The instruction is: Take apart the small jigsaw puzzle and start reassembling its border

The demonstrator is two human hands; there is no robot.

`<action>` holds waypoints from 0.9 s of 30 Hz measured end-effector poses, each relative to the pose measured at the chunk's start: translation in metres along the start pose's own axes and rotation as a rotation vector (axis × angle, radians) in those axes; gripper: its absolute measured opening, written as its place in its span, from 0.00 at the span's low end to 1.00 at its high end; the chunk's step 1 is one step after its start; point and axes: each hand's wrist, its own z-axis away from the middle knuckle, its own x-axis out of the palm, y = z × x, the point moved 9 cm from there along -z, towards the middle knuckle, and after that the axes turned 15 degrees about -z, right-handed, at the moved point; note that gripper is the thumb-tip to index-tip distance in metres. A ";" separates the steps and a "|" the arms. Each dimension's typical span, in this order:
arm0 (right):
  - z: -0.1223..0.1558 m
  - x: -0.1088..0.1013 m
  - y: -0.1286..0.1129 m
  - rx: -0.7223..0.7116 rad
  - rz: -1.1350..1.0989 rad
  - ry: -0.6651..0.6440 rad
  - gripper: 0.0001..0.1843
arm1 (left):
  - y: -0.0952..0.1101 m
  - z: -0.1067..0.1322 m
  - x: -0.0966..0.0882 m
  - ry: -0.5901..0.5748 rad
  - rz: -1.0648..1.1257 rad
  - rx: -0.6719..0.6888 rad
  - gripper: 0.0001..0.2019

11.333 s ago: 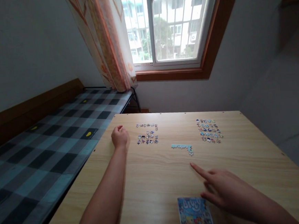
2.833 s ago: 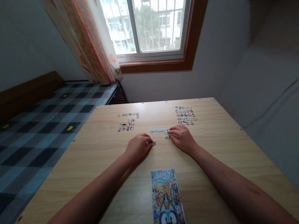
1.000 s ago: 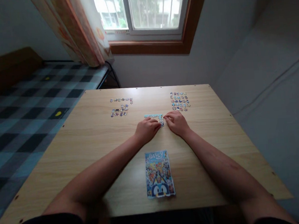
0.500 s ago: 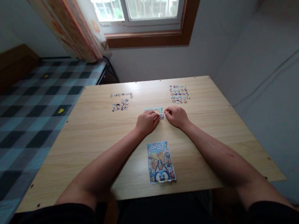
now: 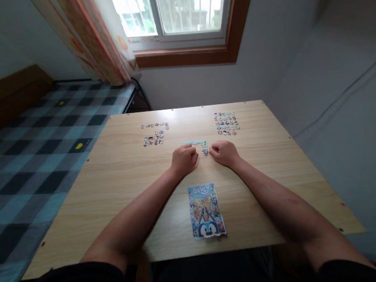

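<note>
A partly joined jigsaw puzzle (image 5: pixel 204 145) lies on the table between my hands, its pieces forming a top strip and a right-hand strip. My left hand (image 5: pixel 185 159) is closed in a fist at its left, covering part of the area below the top strip. Close to the right strip, my right hand (image 5: pixel 224 152) rests with its fingers curled in. Whether either hand holds a piece is hidden. Nearer to me lies a puzzle picture sheet (image 5: pixel 206 211) with "Bluey" printed at the top.
Loose puzzle pieces sit in rows at the far right (image 5: pixel 226 123) and in a smaller group at the far left (image 5: pixel 153 138) of the wooden table (image 5: pixel 130 197). A bed with a checked sheet (image 5: pixel 60 129) stands at the left. A window (image 5: pixel 178 20) is beyond.
My left hand has drawn back slightly left from the puzzle's right strip, and its fingers have curled into a fist. My right hand stays beside the strip. The whole view has shifted a little.
</note>
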 end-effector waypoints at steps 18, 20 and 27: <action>0.002 0.003 0.002 -0.078 -0.182 0.065 0.24 | 0.009 0.011 0.020 -0.333 -0.111 0.192 0.11; 0.002 0.003 0.002 -0.080 -0.204 0.069 0.24 | 0.004 0.011 0.020 -0.319 -0.092 0.169 0.12; 0.003 0.002 0.002 -0.077 -0.248 0.079 0.25 | -0.003 0.011 0.016 -0.285 -0.038 0.103 0.19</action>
